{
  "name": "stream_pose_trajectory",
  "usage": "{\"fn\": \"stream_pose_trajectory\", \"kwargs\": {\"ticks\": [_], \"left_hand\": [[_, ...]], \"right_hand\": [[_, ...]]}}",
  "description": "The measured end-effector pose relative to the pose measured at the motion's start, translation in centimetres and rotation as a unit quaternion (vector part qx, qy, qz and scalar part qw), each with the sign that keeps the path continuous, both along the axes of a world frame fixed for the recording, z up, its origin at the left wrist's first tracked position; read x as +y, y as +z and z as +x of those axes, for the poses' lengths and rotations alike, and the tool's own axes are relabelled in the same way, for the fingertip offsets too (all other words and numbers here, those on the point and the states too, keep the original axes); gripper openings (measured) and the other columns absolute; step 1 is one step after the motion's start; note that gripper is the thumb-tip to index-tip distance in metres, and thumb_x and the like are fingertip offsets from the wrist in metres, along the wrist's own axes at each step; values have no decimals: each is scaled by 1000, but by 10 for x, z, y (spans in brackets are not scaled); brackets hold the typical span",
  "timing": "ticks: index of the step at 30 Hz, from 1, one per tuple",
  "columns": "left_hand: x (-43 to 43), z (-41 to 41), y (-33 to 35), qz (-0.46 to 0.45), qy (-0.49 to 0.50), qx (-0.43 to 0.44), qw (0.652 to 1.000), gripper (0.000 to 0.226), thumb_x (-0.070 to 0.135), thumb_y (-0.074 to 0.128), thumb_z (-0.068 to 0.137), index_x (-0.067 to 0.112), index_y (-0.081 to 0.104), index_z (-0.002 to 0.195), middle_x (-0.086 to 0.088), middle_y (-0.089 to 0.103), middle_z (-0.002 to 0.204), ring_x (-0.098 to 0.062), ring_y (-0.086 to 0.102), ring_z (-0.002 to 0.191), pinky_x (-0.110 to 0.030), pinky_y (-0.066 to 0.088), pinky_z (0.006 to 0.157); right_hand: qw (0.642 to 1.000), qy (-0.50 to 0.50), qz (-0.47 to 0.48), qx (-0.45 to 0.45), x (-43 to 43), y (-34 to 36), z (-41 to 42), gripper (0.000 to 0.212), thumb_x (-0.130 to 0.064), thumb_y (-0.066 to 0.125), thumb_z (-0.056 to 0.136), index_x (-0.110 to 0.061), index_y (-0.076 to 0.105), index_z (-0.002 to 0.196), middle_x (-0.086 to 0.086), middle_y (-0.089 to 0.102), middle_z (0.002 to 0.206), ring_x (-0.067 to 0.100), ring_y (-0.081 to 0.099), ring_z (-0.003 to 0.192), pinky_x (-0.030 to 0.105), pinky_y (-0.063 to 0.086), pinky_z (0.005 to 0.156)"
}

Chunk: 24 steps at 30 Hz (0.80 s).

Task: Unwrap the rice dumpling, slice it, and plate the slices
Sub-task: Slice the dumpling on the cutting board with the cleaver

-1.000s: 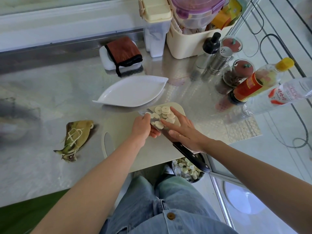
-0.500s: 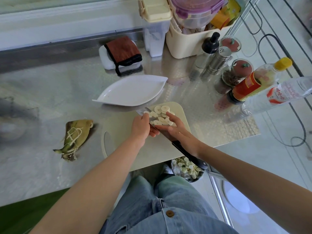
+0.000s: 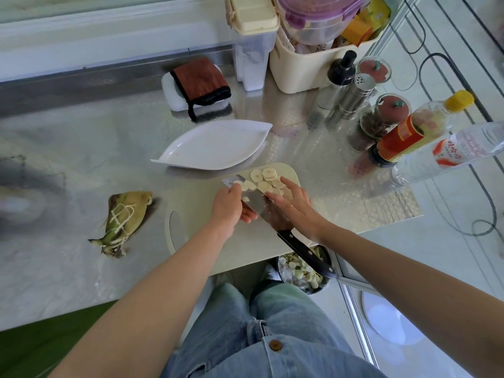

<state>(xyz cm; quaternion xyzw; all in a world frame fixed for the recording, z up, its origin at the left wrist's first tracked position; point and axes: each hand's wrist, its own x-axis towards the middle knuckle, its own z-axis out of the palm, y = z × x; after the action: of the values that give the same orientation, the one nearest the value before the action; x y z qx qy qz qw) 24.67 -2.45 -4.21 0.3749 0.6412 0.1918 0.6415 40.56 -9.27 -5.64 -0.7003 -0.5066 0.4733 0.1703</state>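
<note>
Several pale round slices (image 3: pixel 268 174) lie at the far end of a cream cutting board (image 3: pixel 196 211). A knife lies flat on the board: its blade (image 3: pixel 259 207) is under some slices and its black handle (image 3: pixel 305 253) sticks out past the table's near edge. My left hand (image 3: pixel 230 207) grips the blade from the left side. My right hand (image 3: pixel 296 207) is spread flat, fingertips on the slices beside the blade. An empty white leaf-shaped plate (image 3: pixel 215 148) sits just behind the board. A leaf-wrapped dumpling (image 3: pixel 122 216) tied with white string lies to the left.
On the right stand a sauce bottle (image 3: pixel 403 137), a water bottle (image 3: pixel 450 154), spice jars and metal shakers (image 3: pixel 351 99). A cream basket (image 3: pixel 300 69) and a cloth on a white box (image 3: pixel 201 80) are at the back. A bowl of slices (image 3: pixel 300 271) sits below the table edge.
My right hand's fingers have shifted a little over the slices, towards the blade. My left hand has stayed on the blade.
</note>
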Motion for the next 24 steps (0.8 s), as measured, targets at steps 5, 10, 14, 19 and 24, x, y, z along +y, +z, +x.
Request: {"fn": "stream_pose_trajectory", "kwargs": {"ticks": [5, 10, 14, 19, 24], "left_hand": [[0, 0, 3, 16, -23, -2, 1000, 38, 15, 24, 100, 1, 54, 80, -10, 55, 39, -22, 54, 37, -21, 38, 34], [-3, -3, -2, 10, -30, -5, 999, 37, 15, 26, 98, -2, 55, 84, -13, 57, 43, -26, 55, 42, -21, 36, 34], [-4, -4, 1, 6, -36, -3, 999, 39, 17, 24, 98, 0, 55, 81, -10, 56, 42, -27, 54, 43, -21, 36, 34], [-3, -6, 4, -7, -41, -15, 999, 41, 16, 25, 96, 3, 56, 72, -11, 57, 44, -23, 54, 39, -20, 34, 34], [-4, -5, 10, -13, -55, -37, 998, 50, 12, 20, 96, 2, 58, 67, -15, 61, 50, -21, 54, 38, -21, 38, 36]], "right_hand": [[995, 70, 73, -7, 2, 10, -3, 47, -58, 21, 92, -53, 43, 133, -19, 7, 154, 9, 5, 140, 37, 2, 111], [997, 48, 43, -37, 7, 4, -8, 53, -61, 18, 90, -50, 43, 135, -16, 7, 156, 10, 0, 142, 41, 0, 116], [994, 62, 85, -21, 6, 7, -10, 45, -55, 23, 93, -51, 49, 129, -16, 9, 155, 8, 5, 140, 35, 4, 111], [997, 40, 62, -29, 9, 7, -13, 49, -56, 22, 92, -47, 52, 129, -13, 13, 155, 9, 4, 140, 42, 4, 116], [994, 66, 76, 47, 8, 12, -13, 42, -54, 24, 93, -51, 50, 127, -16, 13, 153, 11, 17, 139, 39, 8, 113]]}}
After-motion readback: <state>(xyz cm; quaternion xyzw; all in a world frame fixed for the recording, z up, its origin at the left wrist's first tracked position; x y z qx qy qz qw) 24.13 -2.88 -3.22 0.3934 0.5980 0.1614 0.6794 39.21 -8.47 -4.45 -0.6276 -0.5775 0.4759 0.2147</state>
